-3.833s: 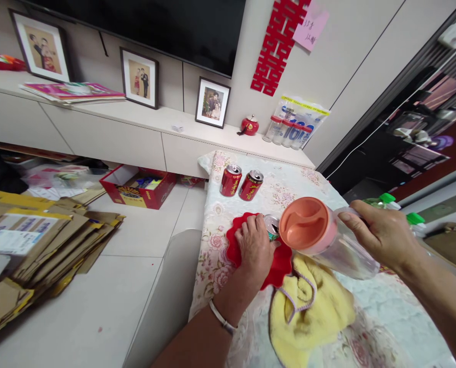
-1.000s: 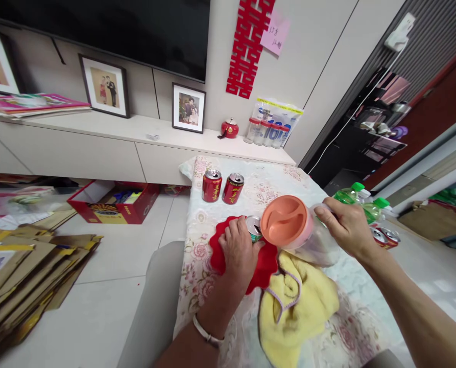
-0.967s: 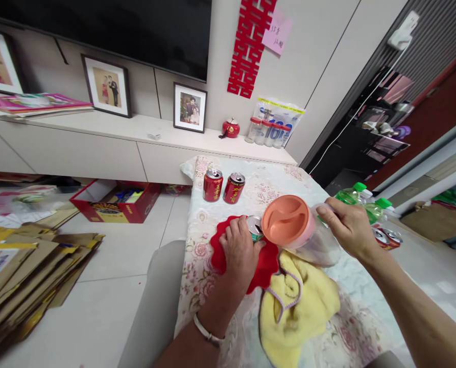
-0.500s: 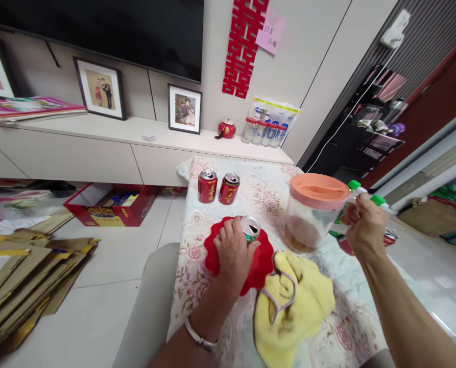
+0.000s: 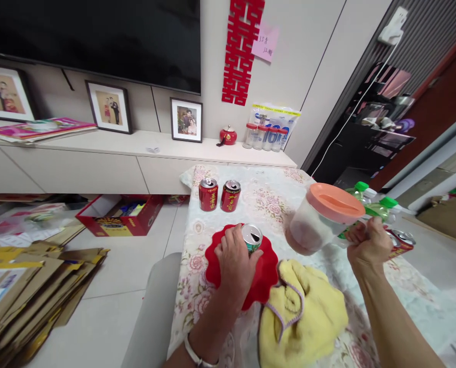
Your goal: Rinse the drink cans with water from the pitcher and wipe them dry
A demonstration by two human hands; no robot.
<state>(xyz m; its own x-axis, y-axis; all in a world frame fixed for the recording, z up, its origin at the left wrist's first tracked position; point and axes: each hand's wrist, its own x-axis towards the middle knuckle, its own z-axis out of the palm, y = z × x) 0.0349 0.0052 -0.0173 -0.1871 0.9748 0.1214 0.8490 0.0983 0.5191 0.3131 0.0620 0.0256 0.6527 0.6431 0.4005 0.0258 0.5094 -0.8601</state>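
Observation:
My left hand (image 5: 235,255) is wrapped round an opened green and silver drink can (image 5: 252,238) on a red scalloped plate (image 5: 266,280). By its handle, my right hand (image 5: 369,244) grips a clear plastic pitcher (image 5: 308,227) with an orange lid (image 5: 337,200). The pitcher is tilted, its base toward the left, and brownish liquid shows low inside. Close to the plate lies a crumpled yellow towel (image 5: 308,317) with a purple edge. Two opened red cans, one lighter (image 5: 208,195) and one darker (image 5: 231,196), stand upright farther back.
Behind my right hand are green-capped bottles (image 5: 383,207) and a red can (image 5: 402,243). A flowered cloth (image 5: 273,197) covers the table. Left on the floor are a red carton (image 5: 120,220) and flattened cardboard (image 5: 40,291). A white cabinet (image 5: 166,158) runs along the wall.
The pitcher has gone from upright to tilted, with its lid leaning to the right. My right hand has turned with it. My left hand still holds the can on the plate.

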